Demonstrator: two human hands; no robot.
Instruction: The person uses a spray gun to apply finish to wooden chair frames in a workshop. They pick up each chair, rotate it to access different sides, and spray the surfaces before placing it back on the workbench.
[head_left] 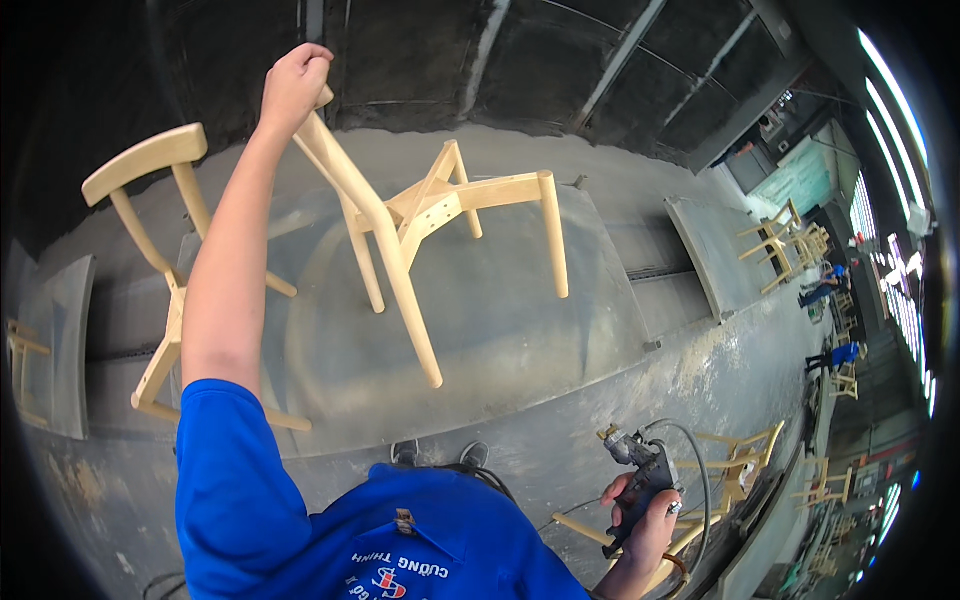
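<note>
My left hand is closed around the top of the backrest of a bare pale wooden chair frame. The chair has no seat panel, and its legs stand on or just above a wide grey metal-looking platform; I cannot tell which. Low on the right, my right hand grips a dark spray gun with a brass-coloured nozzle. A hose curves away from the gun. The gun is held well apart from the chair.
Another wooden chair frame stands at the left beside my arm. More frames stand behind my right hand. A second platform lies to the right, with chairs beyond. Dark panelled walls rise at the back. Two people in blue are far right.
</note>
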